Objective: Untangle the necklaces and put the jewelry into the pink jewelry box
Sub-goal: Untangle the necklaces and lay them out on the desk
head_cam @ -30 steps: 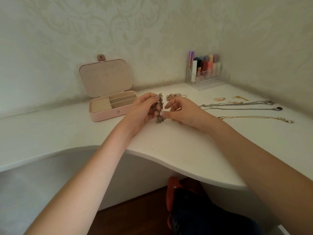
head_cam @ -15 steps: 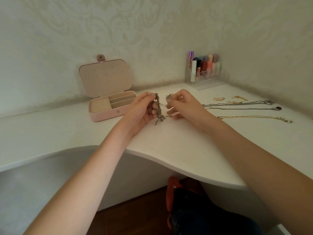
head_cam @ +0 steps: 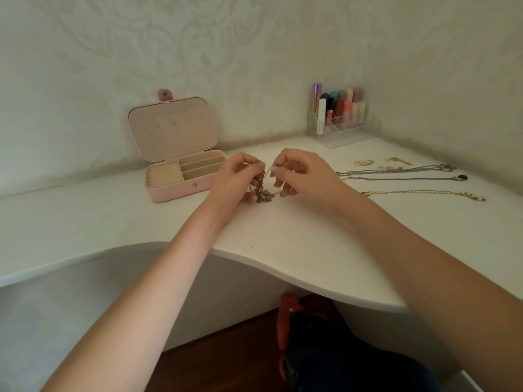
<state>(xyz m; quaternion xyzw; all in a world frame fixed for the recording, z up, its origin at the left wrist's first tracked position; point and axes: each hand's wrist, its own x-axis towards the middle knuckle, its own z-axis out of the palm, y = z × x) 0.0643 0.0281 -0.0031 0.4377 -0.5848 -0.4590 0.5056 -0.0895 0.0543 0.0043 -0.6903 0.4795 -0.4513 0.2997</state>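
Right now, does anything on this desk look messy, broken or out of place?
Only the knotted clump of chains, pinched between the left hand and right hand. The pink jewelry box sits open, and three necklaces lie straightened out. Nothing looks broken or spilled.

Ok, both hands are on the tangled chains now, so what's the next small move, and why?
Probably ease the two grips slightly apart to loosen the knot. The left hand and right hand each pinch the dark knotted metal chain clump, which is bunched above the white desk; the open pink jewelry box holds nothing visible yet.
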